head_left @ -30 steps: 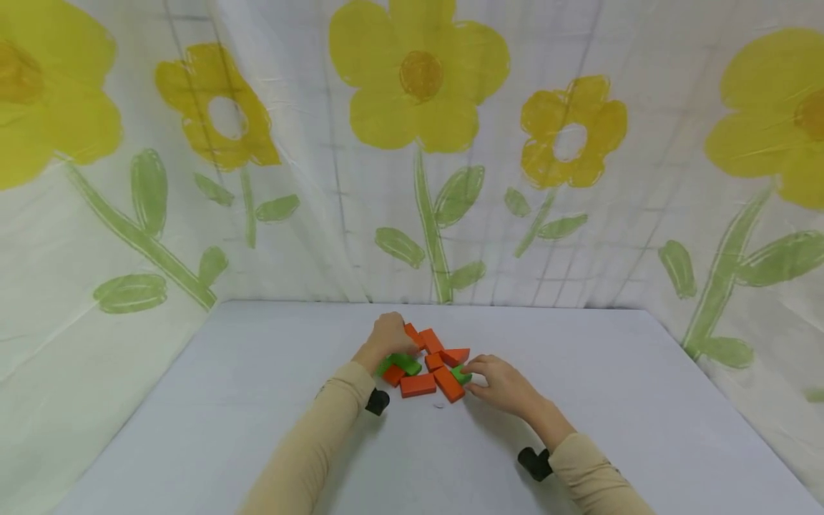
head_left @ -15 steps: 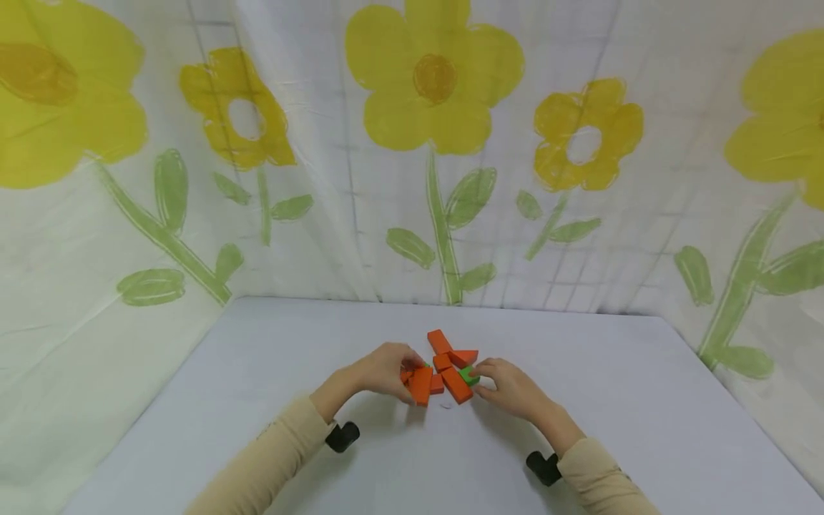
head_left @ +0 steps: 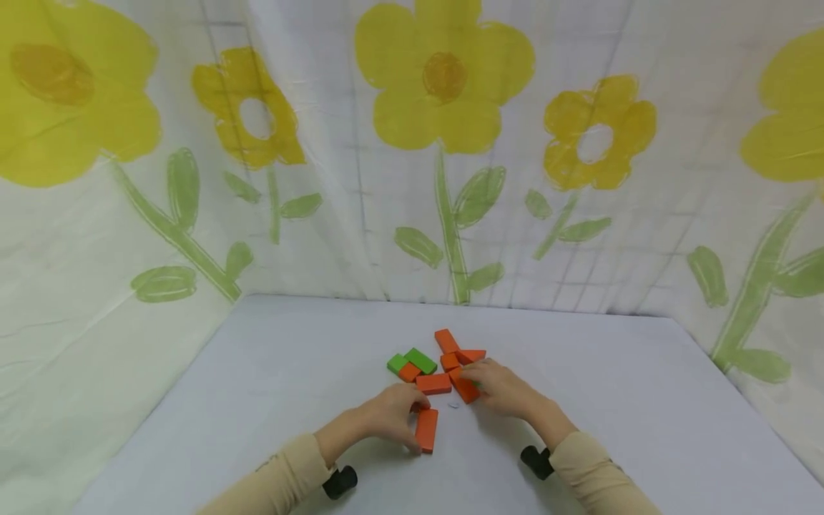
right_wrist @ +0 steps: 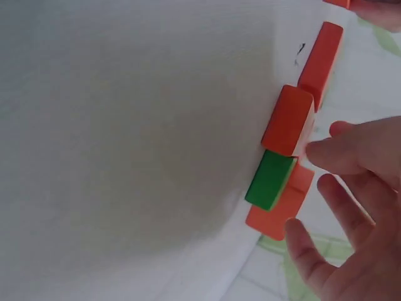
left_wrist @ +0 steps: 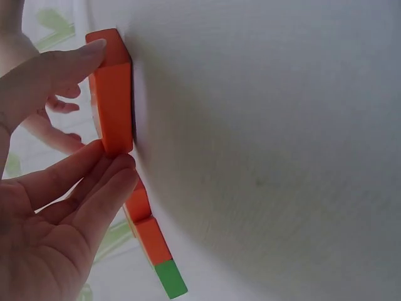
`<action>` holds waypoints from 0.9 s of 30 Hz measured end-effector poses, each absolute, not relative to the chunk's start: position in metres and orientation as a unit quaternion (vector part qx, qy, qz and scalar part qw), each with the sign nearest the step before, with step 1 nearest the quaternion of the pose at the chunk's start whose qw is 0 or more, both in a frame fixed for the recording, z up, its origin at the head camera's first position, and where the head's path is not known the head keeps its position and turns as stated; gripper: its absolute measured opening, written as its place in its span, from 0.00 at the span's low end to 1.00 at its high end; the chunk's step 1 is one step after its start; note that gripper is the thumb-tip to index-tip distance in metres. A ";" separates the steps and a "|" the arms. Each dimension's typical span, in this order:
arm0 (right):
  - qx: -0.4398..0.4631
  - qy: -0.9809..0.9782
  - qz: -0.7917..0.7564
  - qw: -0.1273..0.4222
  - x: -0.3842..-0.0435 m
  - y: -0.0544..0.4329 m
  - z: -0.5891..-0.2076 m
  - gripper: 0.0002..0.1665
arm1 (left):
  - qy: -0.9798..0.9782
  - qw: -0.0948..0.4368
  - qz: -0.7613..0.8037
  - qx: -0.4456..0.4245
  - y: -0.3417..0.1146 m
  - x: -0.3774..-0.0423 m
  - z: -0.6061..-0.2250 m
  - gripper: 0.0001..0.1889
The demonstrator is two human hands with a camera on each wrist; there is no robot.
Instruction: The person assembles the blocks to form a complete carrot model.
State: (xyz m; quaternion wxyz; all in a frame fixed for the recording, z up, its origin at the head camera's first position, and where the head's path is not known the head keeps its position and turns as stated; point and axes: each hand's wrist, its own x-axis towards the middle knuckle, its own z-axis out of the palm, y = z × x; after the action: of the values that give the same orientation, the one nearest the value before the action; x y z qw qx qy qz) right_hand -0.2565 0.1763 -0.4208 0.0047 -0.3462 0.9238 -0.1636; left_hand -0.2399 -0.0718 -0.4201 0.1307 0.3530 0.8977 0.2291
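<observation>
With our left hand we are pinching an orange block below centre; our empty right hand is hovering, loosely spread.

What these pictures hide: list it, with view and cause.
Head: most of the green block by the right hand, covered by that hand.
Head: what the mark on the table is, too small to tell.
Left wrist: part of the right hand, behind the left hand.
Right wrist: most of the pinched orange block, beyond the top edge.
</observation>
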 end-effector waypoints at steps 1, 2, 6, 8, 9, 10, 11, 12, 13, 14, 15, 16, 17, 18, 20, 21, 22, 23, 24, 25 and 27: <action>-0.341 0.926 -0.158 0.015 -0.256 0.174 -0.420 0.30 | 0.899 0.131 0.228 0.352 -0.071 -0.240 -0.421 0.28; -0.334 0.929 -0.157 0.026 -0.256 0.172 -0.420 0.32 | 0.899 0.130 0.228 0.350 -0.071 -0.240 -0.423 0.28; -0.297 0.940 -0.155 0.067 -0.255 0.166 -0.422 0.34 | 0.900 0.127 0.233 0.346 -0.071 -0.240 -0.425 0.29; -0.286 0.943 -0.154 0.079 -0.255 0.165 -0.423 0.34 | 0.899 0.127 0.242 0.343 -0.072 -0.241 -0.426 0.30; -0.282 0.943 -0.155 0.082 -0.255 0.165 -0.424 0.33 | 0.897 0.127 0.248 0.341 -0.073 -0.241 -0.426 0.30; -0.283 0.943 -0.155 0.081 -0.255 0.164 -0.424 0.33 | 0.896 0.127 0.255 0.340 -0.074 -0.241 -0.427 0.31; -0.283 0.943 -0.155 0.077 -0.255 0.164 -0.424 0.32 | 0.895 0.126 0.262 0.339 -0.076 -0.241 -0.427 0.31; -0.283 0.943 -0.157 0.073 -0.255 0.164 -0.424 0.32 | 0.893 0.126 0.268 0.338 -0.077 -0.241 -0.427 0.31; -0.285 0.943 -0.157 0.068 -0.255 0.164 -0.423 0.32 | 0.892 0.126 0.274 0.338 -0.077 -0.241 -0.428 0.31; -0.288 0.943 -0.157 0.063 -0.255 0.164 -0.423 0.32 | 0.890 0.126 0.279 0.337 -0.078 -0.241 -0.428 0.30; -0.289 0.942 -0.157 0.059 -0.255 0.163 -0.422 0.32 | 0.889 0.126 0.282 0.337 -0.079 -0.241 -0.429 0.30; -0.290 0.942 -0.156 0.057 -0.255 0.162 -0.421 0.32 | 0.889 0.125 0.283 0.337 -0.079 -0.241 -0.429 0.29; -0.290 0.943 -0.154 0.057 -0.256 0.162 -0.420 0.31 | 0.889 0.126 0.285 0.335 -0.080 -0.241 -0.429 0.29; -0.290 0.943 -0.153 0.059 -0.256 0.161 -0.419 0.31 | 0.890 0.125 0.286 0.334 -0.080 -0.241 -0.430 0.28; -0.289 0.943 -0.149 0.066 -0.258 0.159 -0.417 0.32 | 0.891 0.124 0.287 0.329 -0.080 -0.240 -0.430 0.28; -0.287 0.944 -0.145 0.071 -0.258 0.158 -0.416 0.32 | 0.892 0.123 0.287 0.326 -0.080 -0.239 -0.430 0.28; -0.283 0.945 -0.142 0.077 -0.259 0.158 -0.416 0.33 | 0.894 0.123 0.287 0.322 -0.080 -0.238 -0.430 0.28; -0.280 0.946 -0.139 0.083 -0.259 0.157 -0.415 0.33 | 0.895 0.122 0.287 0.319 -0.079 -0.237 -0.429 0.28; -0.275 0.947 -0.139 0.089 -0.259 0.157 -0.415 0.34 | 0.896 0.121 0.286 0.316 -0.079 -0.236 -0.429 0.28; -0.272 0.948 -0.137 0.092 -0.259 0.156 -0.414 0.34 | 0.898 0.120 0.284 0.314 -0.079 -0.236 -0.429 0.28; -0.264 0.949 -0.139 0.098 -0.258 0.156 -0.413 0.34 | 0.900 0.117 0.282 0.310 -0.078 -0.235 -0.429 0.28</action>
State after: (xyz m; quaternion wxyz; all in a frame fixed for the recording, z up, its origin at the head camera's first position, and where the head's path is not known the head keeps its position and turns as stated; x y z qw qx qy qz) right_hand -0.2580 0.1557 -0.4132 0.0981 -0.2642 0.9493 -0.1394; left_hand -0.2348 -0.0776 -0.4287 0.1168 0.3099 0.9003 0.2824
